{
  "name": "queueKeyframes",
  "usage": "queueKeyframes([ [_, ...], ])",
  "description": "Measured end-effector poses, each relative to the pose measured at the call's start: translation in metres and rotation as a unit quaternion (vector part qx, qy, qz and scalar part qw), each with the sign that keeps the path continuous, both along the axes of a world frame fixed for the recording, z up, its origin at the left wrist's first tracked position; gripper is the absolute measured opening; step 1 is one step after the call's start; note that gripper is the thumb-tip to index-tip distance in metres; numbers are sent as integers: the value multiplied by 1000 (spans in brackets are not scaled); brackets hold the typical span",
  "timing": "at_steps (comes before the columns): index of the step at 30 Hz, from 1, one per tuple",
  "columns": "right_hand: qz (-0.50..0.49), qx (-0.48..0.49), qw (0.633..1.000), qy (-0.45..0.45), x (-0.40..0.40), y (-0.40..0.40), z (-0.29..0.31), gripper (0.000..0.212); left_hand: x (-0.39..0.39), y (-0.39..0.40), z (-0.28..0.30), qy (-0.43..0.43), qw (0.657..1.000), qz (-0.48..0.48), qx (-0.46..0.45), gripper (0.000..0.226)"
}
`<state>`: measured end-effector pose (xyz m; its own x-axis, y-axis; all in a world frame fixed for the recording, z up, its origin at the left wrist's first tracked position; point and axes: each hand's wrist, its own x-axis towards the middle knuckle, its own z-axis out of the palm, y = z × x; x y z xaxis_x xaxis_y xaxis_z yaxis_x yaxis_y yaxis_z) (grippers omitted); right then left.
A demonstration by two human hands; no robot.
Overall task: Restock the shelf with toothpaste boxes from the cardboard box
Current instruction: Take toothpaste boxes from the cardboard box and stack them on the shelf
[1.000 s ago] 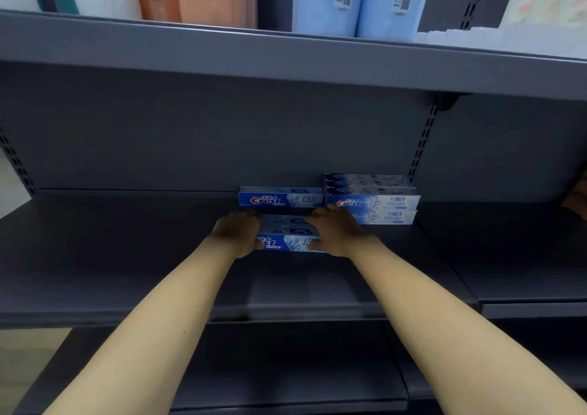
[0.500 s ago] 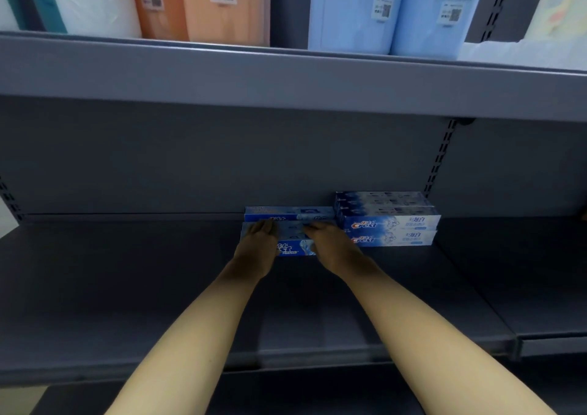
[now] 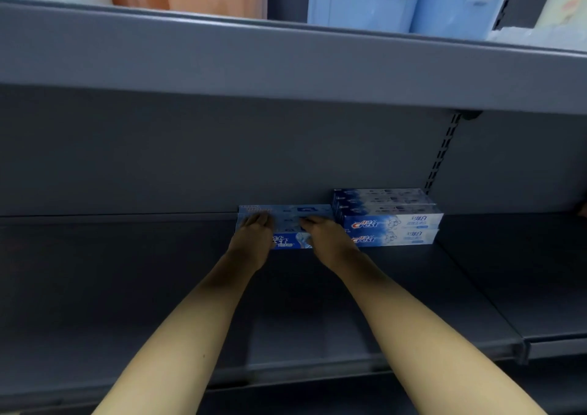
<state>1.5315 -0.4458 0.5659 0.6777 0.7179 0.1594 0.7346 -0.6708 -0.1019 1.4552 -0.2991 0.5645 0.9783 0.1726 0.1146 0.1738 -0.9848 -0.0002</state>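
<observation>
both the left hand (image 3: 254,240) and right hand (image 3: 327,240) rest flat-fingered on the toothpaste box (image 3: 290,224), just left of the stacked boxes (image 3: 390,221) on the shelf (image 3: 127,287).

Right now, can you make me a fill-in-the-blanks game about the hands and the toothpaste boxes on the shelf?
1. Both hands, the left hand and the right hand, rest on a ____ box.
2. The stack beside the right hand is ____ boxes high.
3. The brand word printed on the stack's fronts is ____.
4. The shelf is coloured ____.

Missing words: toothpaste; two; Crest; grey
</observation>
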Motion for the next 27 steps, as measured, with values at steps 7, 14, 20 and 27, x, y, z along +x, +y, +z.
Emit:
queueKeyframes([
  [7, -40, 6, 999, 14, -16, 2, 2, 62, -5, -9, 1, 6, 999, 21, 24, 68],
  [14, -43, 66, 997, -16, -52, -34, 11, 56, -35, -55, 16, -60, 998, -12, 7, 63],
  [20, -57, 69, 994, -58, -92, -99, 14, 40, -77, -115, 19, -65, 998, 2, -4, 58],
  [27, -12, 85, 987, -138, -152, -187, -17, 17, -137, -205, -12, -108, 992, -63, 9, 45],
])
